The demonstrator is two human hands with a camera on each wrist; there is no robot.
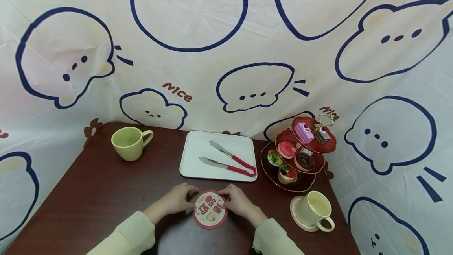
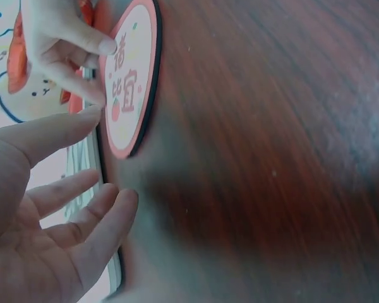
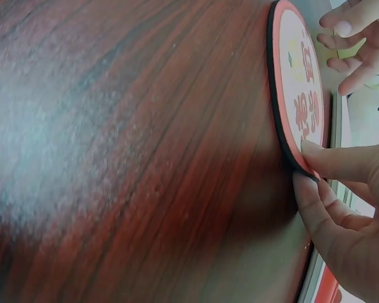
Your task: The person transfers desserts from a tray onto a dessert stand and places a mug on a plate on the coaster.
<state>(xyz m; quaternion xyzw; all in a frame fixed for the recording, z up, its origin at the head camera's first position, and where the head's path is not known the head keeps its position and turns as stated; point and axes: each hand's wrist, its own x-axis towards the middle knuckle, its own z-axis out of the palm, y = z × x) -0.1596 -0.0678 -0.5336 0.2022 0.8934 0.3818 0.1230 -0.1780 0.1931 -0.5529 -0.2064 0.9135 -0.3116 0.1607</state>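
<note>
A round coaster (image 1: 210,210) with a red rim, small pictures and red characters lies near the front middle of the dark table. My right hand (image 1: 241,202) pinches its edge; in the right wrist view the thumb (image 3: 328,161) presses the printed top and a fingertip (image 3: 305,189) is under the dark rim. On the other side, my left hand (image 1: 178,200) is beside the coaster. Its fingers (image 2: 110,233) are spread and hold nothing in the left wrist view, with a gap to the coaster (image 2: 129,82).
Behind the hands is a white tray (image 1: 192,156) bearing red-handled tongs (image 1: 240,170). A green mug (image 1: 128,145) stands back left. At right are a three-tier stand (image 1: 329,145) of toy cakes and a yellow mug (image 1: 313,209) on another coaster (image 1: 295,217).
</note>
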